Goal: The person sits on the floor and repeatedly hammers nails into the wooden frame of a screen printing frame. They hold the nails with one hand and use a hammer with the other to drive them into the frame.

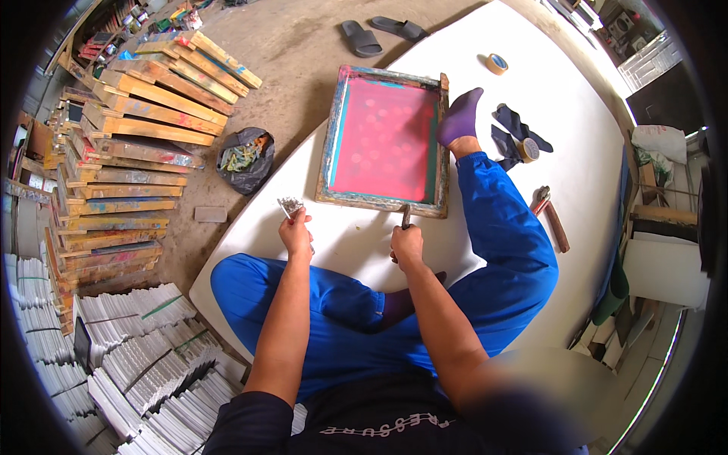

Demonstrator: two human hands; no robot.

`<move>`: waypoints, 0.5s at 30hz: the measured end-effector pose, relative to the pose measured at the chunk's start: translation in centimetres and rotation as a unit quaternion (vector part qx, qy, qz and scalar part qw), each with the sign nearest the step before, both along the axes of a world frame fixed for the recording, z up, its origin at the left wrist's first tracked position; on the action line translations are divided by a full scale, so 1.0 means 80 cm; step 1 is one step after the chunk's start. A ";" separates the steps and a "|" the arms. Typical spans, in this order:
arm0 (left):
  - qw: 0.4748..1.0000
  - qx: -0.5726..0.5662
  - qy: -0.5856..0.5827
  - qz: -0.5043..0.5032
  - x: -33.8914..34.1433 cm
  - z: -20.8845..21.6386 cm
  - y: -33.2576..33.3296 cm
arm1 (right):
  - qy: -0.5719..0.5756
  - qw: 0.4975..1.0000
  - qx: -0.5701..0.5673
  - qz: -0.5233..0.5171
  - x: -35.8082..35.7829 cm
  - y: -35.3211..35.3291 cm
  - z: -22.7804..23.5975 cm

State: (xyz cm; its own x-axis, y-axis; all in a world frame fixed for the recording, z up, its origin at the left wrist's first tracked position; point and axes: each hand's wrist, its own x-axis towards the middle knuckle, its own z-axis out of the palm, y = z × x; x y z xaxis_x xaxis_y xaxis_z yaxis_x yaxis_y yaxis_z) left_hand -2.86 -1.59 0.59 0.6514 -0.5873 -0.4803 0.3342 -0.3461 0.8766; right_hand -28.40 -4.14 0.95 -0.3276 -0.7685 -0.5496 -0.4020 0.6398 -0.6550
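A wooden screen-printing frame (383, 205) with paint-stained sides and pink mesh (387, 140) lies flat in front of me. My left hand (296, 233) is closed round a silver metal tool (290, 204) with a wide, speckled end, left of the frame's near corner; its exact kind is unclear. My right hand (407, 244) grips a dark, narrow tool (406, 218) whose tip meets the frame's near side. What kind of tool it is cannot be made out. My purple-socked foot (461, 117) presses against the frame's right side.
All this sits on a white board (523, 258). On it lie tape rolls (497, 64), dark cloth strips (516, 125), and pliers (541, 199) beside a brown stick (558, 227). Leftward stand stacked wooden frames (152, 140), a black bag (245, 159) and paper bundles (144, 341). Slippers (362, 39) lie beyond.
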 end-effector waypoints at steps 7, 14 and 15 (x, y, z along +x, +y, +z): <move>1.000 0.011 0.012 -0.007 -0.003 0.017 0.003 | -0.281 0.956 0.004 -0.078 -0.012 0.010 0.014; 0.990 -0.033 0.015 -0.138 -0.022 0.019 0.013 | -0.329 0.942 -0.007 0.064 -0.015 0.037 0.010; 0.985 -0.039 0.017 -0.169 -0.029 0.025 0.013 | -0.320 0.942 0.001 0.101 -0.004 0.039 0.014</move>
